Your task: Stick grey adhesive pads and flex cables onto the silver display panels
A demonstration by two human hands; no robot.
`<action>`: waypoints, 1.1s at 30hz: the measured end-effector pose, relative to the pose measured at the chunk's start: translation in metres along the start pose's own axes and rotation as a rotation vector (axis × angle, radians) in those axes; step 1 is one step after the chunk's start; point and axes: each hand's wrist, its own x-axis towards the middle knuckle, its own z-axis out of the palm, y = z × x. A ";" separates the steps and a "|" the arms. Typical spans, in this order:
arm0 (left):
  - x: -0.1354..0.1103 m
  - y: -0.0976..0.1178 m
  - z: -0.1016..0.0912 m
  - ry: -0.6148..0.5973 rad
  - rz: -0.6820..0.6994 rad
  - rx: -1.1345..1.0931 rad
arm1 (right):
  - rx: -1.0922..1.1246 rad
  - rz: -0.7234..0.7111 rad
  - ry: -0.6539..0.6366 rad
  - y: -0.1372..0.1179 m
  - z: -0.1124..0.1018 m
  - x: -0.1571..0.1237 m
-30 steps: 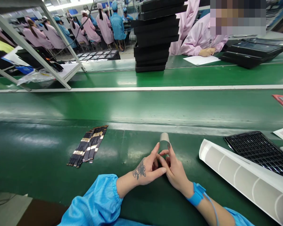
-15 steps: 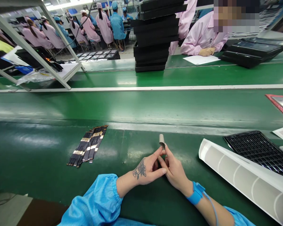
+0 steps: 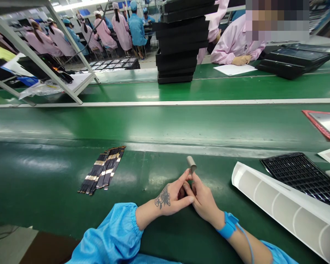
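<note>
My left hand (image 3: 172,196), tattooed on its back, and my right hand (image 3: 202,198) meet over the green bench, fingertips pinched together on a small grey strip (image 3: 191,163) that sticks up and curls at its top. Both wrists rest on the bench mat. A blue strap with a cord circles my right wrist (image 3: 229,225). A fan of dark flex strips with gold bands (image 3: 103,169) lies to the left of my hands, untouched.
A white ribbed tray (image 3: 280,205) and a black grid tray (image 3: 305,178) lie at right. A red-framed panel (image 3: 323,124) rides the green conveyor. A stack of black trays (image 3: 181,44) stands beyond; a person in pink writes at the far side.
The grey strip between my fingertips has narrowed from a wide curled loop to a thin upright piece. The red-framed panel has slid leftward on the conveyor.
</note>
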 end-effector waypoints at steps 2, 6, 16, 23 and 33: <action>0.000 0.000 0.000 0.004 -0.007 -0.009 | 0.019 -0.006 0.007 0.000 0.000 0.000; -0.001 -0.001 0.000 0.017 -0.001 -0.022 | 0.048 -0.013 0.020 0.000 0.000 -0.001; 0.000 0.000 0.000 0.003 -0.007 -0.004 | 0.013 -0.036 0.023 0.002 0.000 -0.001; -0.001 -0.001 0.000 0.000 0.001 0.007 | 0.004 -0.021 0.005 0.003 0.000 -0.002; -0.001 -0.002 0.000 -0.011 0.021 -0.002 | -0.011 -0.031 -0.006 0.003 0.000 -0.002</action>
